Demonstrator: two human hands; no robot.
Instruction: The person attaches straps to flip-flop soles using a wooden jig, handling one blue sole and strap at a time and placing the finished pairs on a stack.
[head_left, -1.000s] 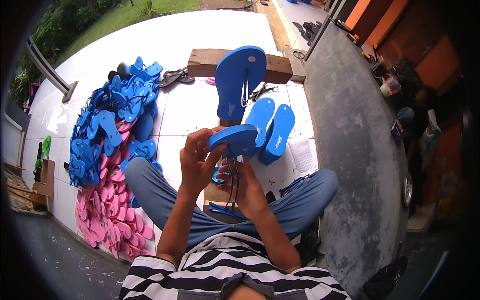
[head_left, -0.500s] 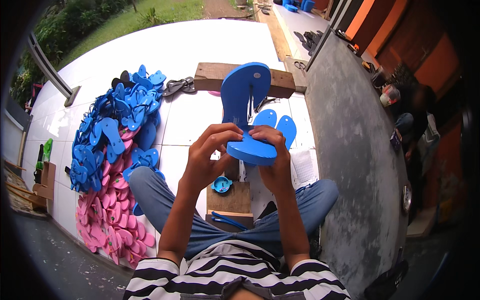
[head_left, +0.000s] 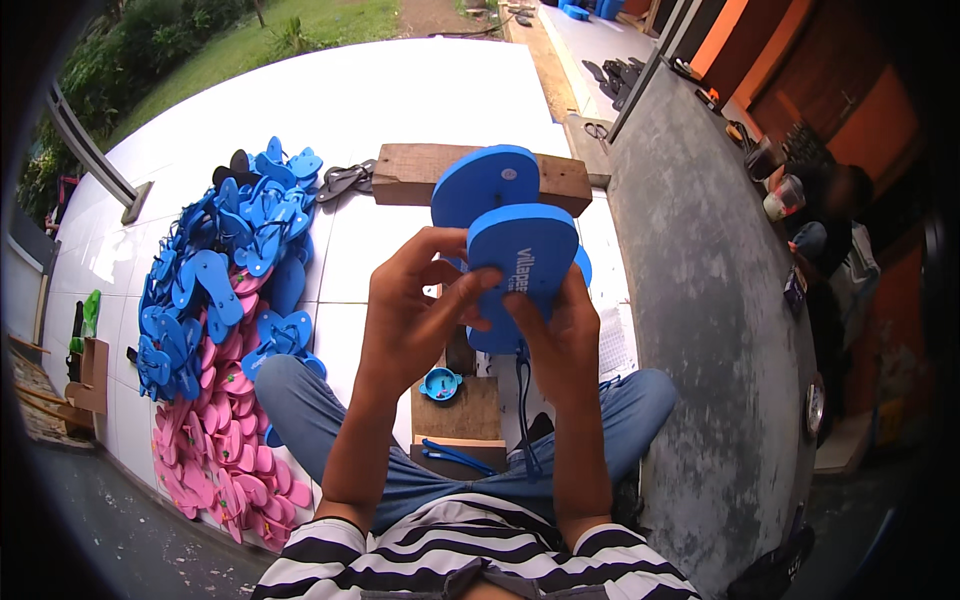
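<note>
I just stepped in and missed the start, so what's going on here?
A seated person holds a blue sole up between the left hand and right hand, both thumbs on its printed face, with a dark blue strap dangling below. A second sole shows behind it. A turquoise dish sits on a wooden board. Blue flip-flops and pink flip-flops lie heaped on the left.

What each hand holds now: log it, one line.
left hand: holds blue sole; right hand: holds same sole; blue strap: hangs below
</note>
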